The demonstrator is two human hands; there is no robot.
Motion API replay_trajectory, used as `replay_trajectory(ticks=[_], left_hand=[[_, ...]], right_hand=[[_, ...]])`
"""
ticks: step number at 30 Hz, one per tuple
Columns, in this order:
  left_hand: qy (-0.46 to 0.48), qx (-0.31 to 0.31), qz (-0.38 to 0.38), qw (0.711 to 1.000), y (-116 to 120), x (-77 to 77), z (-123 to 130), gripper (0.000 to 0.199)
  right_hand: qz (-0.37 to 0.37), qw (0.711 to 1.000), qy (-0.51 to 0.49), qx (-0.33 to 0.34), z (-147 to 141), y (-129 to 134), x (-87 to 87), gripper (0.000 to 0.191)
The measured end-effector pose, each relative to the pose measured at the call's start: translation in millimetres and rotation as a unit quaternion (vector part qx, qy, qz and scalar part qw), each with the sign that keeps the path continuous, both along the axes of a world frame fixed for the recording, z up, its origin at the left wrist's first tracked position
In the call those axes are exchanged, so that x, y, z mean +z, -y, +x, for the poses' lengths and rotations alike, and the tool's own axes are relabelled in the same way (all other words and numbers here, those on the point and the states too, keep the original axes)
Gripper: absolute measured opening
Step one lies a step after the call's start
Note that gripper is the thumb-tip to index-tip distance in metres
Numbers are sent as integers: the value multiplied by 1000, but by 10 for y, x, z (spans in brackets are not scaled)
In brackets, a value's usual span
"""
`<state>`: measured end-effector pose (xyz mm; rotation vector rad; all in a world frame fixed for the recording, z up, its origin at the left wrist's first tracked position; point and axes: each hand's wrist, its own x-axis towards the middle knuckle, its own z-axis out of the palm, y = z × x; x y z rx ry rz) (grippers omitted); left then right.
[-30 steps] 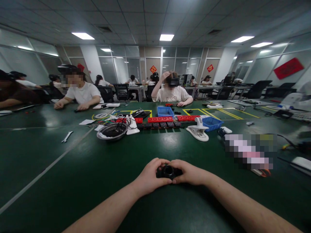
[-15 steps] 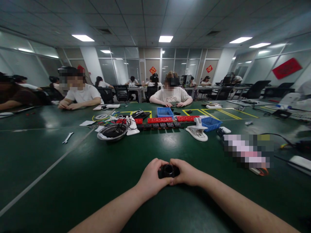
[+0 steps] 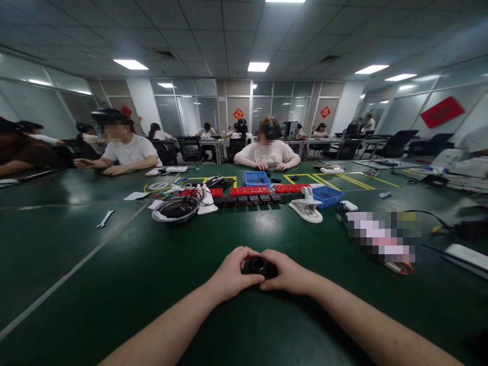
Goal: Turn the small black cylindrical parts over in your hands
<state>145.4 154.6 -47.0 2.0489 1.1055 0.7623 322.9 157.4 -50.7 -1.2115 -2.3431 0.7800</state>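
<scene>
A small black object [image 3: 258, 264] with a round opening on top is at the near middle of the green table [image 3: 183, 315]. My left hand [image 3: 234, 273] is closed round its left side, the thumb in front. From the right, my right hand [image 3: 284, 272] grips the same object, with its thumb near the tip of the left thumb. The fingers and palms hide the object's sides, and its exact kind cannot be made out.
Beyond my hands lie a metal bowl [image 3: 175, 209], red sockets [image 3: 249, 190], a white clip stand [image 3: 307, 206] and blue trays [image 3: 327, 196]. A wrench [image 3: 105, 218] lies left. Across the table sits a person [image 3: 267, 152].
Both hands and the black object have shifted slightly left in the view, along with small shifts of the background. At the left, a seated person's hand has moved outward to the left.
</scene>
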Motion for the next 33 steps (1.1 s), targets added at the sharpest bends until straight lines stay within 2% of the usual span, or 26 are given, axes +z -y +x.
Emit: replay_trajectory(ticks=[2, 4, 10, 16, 27, 33], left_hand=[[5, -31, -18, 999, -15, 14, -31, 33], [7, -48, -32, 998, -26, 12, -46, 35], [9, -54, -58, 997, -39, -14, -56, 40], [15, -54, -67, 996, -38, 3, -55, 41], [23, -45, -64, 997, -31, -33, -34, 40], [-2, -15, -43, 999, 3, -9, 5, 38]], right_hand=[[-51, 998, -17, 44, 66, -26, 21, 38], [-70, 996, -22, 59, 96, -42, 35, 34], [-37, 996, 7, 81, 100, -77, 49, 30], [-38, 995, 20, 95, 127, -104, 36, 27], [-57, 996, 0, 72, 96, -93, 29, 25], [-95, 995, -13, 21, 99, -96, -34, 32]])
